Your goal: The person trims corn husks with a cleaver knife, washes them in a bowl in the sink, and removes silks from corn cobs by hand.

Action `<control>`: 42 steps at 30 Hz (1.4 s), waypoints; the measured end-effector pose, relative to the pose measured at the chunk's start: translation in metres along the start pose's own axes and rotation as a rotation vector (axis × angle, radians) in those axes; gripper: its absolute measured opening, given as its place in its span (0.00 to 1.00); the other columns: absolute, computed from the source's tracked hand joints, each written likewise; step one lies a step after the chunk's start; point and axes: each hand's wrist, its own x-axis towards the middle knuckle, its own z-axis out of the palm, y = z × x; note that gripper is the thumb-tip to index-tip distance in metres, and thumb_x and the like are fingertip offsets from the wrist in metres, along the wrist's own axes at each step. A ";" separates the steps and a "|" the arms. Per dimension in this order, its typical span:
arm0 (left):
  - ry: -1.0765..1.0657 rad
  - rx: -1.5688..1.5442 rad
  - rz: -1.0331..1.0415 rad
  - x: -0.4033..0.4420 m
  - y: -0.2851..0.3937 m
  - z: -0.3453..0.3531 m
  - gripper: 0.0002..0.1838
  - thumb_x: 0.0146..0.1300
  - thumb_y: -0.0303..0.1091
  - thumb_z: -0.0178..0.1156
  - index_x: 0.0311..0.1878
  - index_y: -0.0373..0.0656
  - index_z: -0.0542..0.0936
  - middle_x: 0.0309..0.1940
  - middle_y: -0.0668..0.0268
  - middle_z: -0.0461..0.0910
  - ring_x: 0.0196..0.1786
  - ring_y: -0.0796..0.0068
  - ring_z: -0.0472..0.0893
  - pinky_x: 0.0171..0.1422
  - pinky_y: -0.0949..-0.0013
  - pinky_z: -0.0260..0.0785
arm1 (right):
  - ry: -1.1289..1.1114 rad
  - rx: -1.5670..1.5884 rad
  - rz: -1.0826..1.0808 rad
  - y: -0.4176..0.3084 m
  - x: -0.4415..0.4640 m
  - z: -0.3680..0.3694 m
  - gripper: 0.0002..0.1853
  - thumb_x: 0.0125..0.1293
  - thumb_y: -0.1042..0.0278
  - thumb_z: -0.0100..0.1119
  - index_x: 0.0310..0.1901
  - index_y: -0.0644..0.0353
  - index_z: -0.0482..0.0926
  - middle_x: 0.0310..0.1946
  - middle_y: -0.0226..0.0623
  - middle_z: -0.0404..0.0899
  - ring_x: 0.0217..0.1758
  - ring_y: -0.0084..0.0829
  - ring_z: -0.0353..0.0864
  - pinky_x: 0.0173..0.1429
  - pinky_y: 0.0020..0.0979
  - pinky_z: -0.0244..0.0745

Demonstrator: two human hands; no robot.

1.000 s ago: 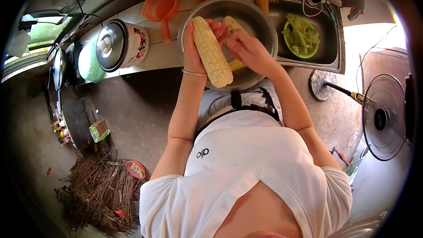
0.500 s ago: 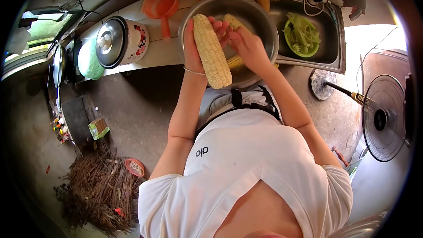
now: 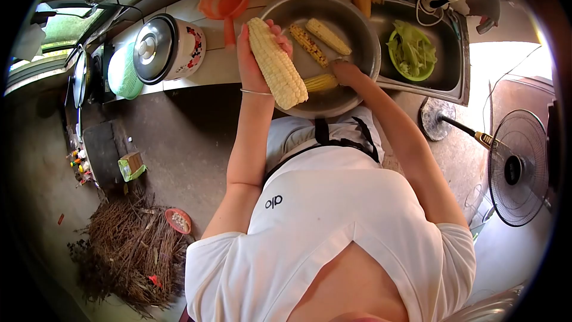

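A large pale ear of corn slants across my left hand, whose fingers are wrapped round it from behind, over the left side of a metal basin. My right hand is down inside the basin, at the right end of a thin yellow ear of corn. The fingers of that hand point down and are hidden, so I cannot tell whether they grip anything. Two more ears lie in the basin: one with dark kernels and a pale yellow one.
Right of the basin, a sink holds a green bowl of leaves. An orange dipper and a lidded floral pot stand on the counter to the left. A fan is at far right; dry twigs lie on the floor.
My right hand has moved from beside the held ear down and right into the basin. The left hand still holds its ear, now slightly higher and farther left, and the ears inside show more fully.
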 end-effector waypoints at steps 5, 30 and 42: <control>0.073 0.156 0.163 0.005 -0.001 0.000 0.21 0.64 0.52 0.52 0.44 0.41 0.72 0.32 0.64 0.75 0.31 0.71 0.75 0.38 0.66 0.71 | 0.201 0.188 0.084 -0.067 -0.034 -0.127 0.10 0.64 0.63 0.50 0.38 0.61 0.76 0.40 0.47 0.77 0.41 0.47 0.78 0.44 0.42 0.73; 0.130 0.204 0.100 0.025 -0.016 0.001 0.22 0.65 0.53 0.50 0.44 0.41 0.72 0.30 0.65 0.76 0.36 0.67 0.78 0.53 0.58 0.71 | 0.142 1.256 -0.140 -0.123 -0.058 -0.215 0.13 0.73 0.64 0.43 0.32 0.60 0.70 0.22 0.25 0.68 0.22 0.16 0.62 0.28 0.18 0.59; 0.175 0.351 0.143 0.019 -0.024 0.011 0.22 0.63 0.52 0.54 0.41 0.38 0.75 0.31 0.63 0.78 0.39 0.67 0.78 0.55 0.61 0.71 | 0.473 0.335 -0.081 -0.154 -0.051 -0.227 0.17 0.65 0.54 0.52 0.27 0.60 0.76 0.21 0.46 0.75 0.25 0.39 0.76 0.30 0.35 0.70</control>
